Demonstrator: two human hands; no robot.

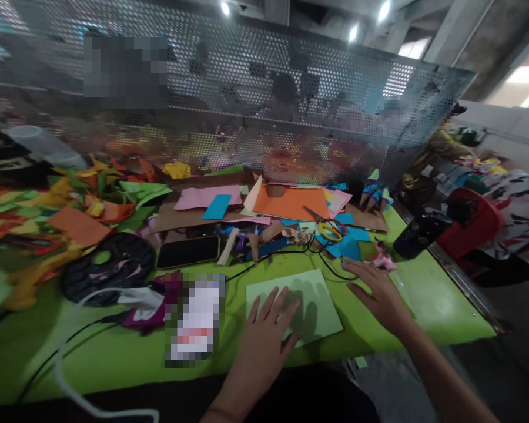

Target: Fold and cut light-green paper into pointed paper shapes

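A light green sheet of paper [320,305] lies on the green tabletop [127,367] in front of me. My left hand [268,329] rests over the sheet's left part, fingers spread, and throws a shadow across it. Just off the sheet's right edge is my right hand [381,294], its fingers stretched out above the tabletop with nothing in them. Beyond the right fingertips lie blue paper pieces [350,244] and a small pink folded piece [383,259]. Scissors with yellow and red handles [330,230] lie on the blue paper.
Left of the sheet are a blurred-out device [196,320], a purple tissue pack [147,311], a dark phone [188,251] and a black round tray [108,267]. Colored paper scraps [83,200] heap at far left. Behind stands a perforated metal panel [247,100]; a black bottle [421,232] stands right.
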